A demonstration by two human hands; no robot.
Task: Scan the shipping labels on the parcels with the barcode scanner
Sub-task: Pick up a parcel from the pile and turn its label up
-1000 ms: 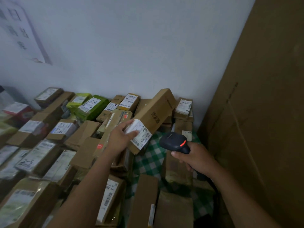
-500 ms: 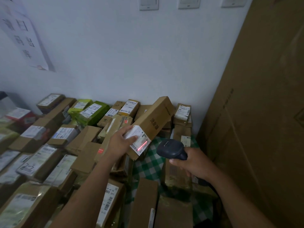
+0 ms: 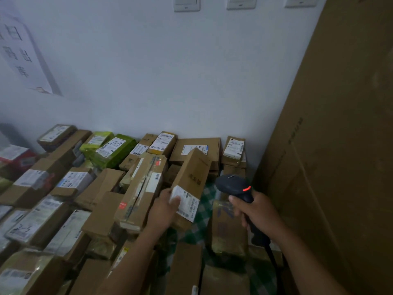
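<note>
My left hand (image 3: 163, 209) grips the near end of a long brown parcel (image 3: 192, 177), thumb on its white shipping label (image 3: 187, 204). The parcel is tilted, its far end pointing up toward the wall. My right hand (image 3: 257, 211) holds the black barcode scanner (image 3: 234, 185) by its handle, just right of the parcel, with a red light glowing on the scanner's head. A black cable runs down from the handle. Many labelled parcels cover the table to the left and behind.
Green parcels (image 3: 112, 150) and brown boxes (image 3: 197, 145) are packed against the white wall. A large cardboard sheet (image 3: 340, 145) stands at the right. Green checked cloth (image 3: 204, 201) shows between the parcels below my hands. Wall switches (image 3: 187, 4) sit above.
The held parcel has swung more upright and nearer to me. The red scan line on its label half a second ago is gone. The scanner has shifted slightly right.
</note>
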